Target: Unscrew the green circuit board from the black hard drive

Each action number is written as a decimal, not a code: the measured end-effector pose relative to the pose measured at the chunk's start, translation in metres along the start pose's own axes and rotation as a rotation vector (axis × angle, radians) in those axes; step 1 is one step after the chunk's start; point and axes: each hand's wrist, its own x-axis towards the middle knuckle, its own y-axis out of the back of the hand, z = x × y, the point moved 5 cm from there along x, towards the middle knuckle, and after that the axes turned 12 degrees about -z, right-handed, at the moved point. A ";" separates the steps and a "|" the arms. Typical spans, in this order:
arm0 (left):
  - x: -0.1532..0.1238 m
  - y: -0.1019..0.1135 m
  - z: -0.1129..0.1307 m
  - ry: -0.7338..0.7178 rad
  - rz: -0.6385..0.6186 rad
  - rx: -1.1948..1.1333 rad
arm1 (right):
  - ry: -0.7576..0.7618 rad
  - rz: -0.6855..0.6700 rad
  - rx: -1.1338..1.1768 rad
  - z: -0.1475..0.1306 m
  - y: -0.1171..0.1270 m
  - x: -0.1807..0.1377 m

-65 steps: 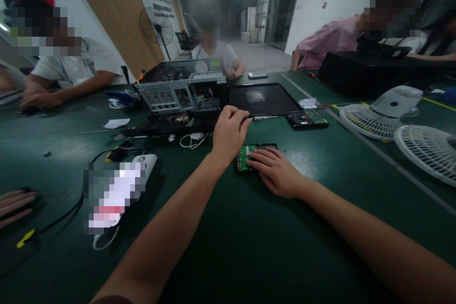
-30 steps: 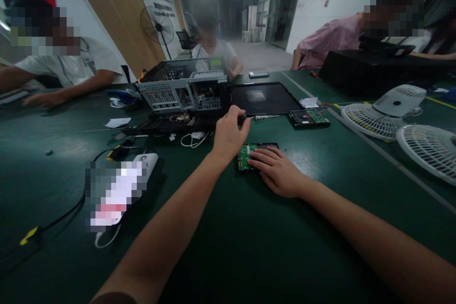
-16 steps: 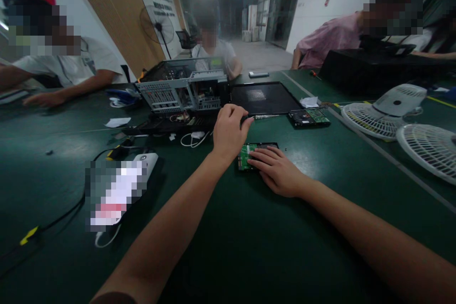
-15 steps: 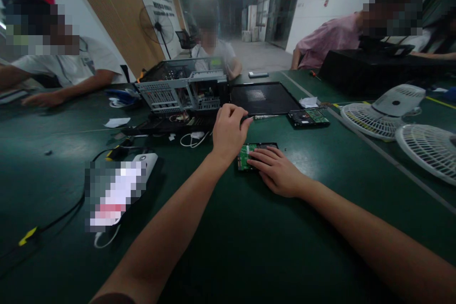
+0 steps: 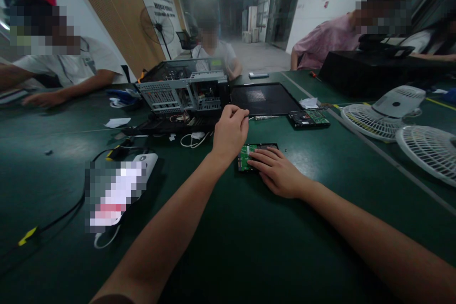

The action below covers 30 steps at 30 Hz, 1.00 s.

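Note:
My left hand (image 5: 231, 130) hovers over the far edge of a hard drive, its fingers pinched together. Whatever sits in that pinch is hidden by the fingers. The hard drive (image 5: 244, 160) lies on the green table with its circuit board facing up. Across the drive's right part rests my right hand (image 5: 280, 171), fingers stretched out flat and touching it, so much of the drive is covered. A second hard drive (image 5: 309, 119) lies farther off to the right, apart from both hands.
An opened computer case (image 5: 181, 95) stands at the back, beside a black side panel (image 5: 265, 98). To the right are white fan parts (image 5: 395, 114). A phone (image 5: 121, 190) with a cable lies at left. Several people sit around the green table (image 5: 228, 251).
My left hand's fingers have turned slightly, and the dark bit seen at its fingertips before is now out of sight. My right hand stays on the hard drive.

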 end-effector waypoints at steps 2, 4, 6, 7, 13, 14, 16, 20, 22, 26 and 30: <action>0.000 -0.001 0.002 -0.023 -0.004 -0.009 | 0.001 -0.002 0.000 0.000 0.000 0.000; 0.001 -0.002 0.004 -0.041 -0.014 -0.018 | 0.001 0.001 -0.003 0.000 0.000 0.000; 0.001 -0.002 0.004 -0.030 -0.025 -0.024 | 0.002 -0.005 -0.008 0.001 -0.002 0.000; 0.001 -0.002 0.004 -0.015 -0.029 -0.029 | 0.002 -0.008 -0.009 0.001 -0.002 0.000; -0.002 -0.007 -0.006 0.061 -0.010 -0.116 | -0.003 -0.005 -0.006 0.001 -0.002 0.000; -0.002 -0.008 -0.007 0.055 0.001 -0.126 | -0.003 -0.010 -0.008 0.001 -0.002 0.000; -0.003 -0.009 -0.009 0.044 0.040 -0.127 | -0.003 -0.012 -0.010 0.001 -0.002 0.000; -0.003 -0.008 -0.011 0.052 0.101 -0.107 | -0.002 -0.012 -0.003 0.000 -0.001 0.000; -0.002 -0.007 -0.010 0.048 0.091 -0.082 | -0.001 -0.016 -0.001 0.001 -0.001 0.000; -0.002 -0.005 -0.002 0.026 0.060 -0.023 | -0.005 -0.018 -0.001 0.001 -0.001 0.000; -0.004 0.000 0.004 0.023 0.085 0.021 | -0.010 -0.012 0.004 0.001 -0.001 -0.001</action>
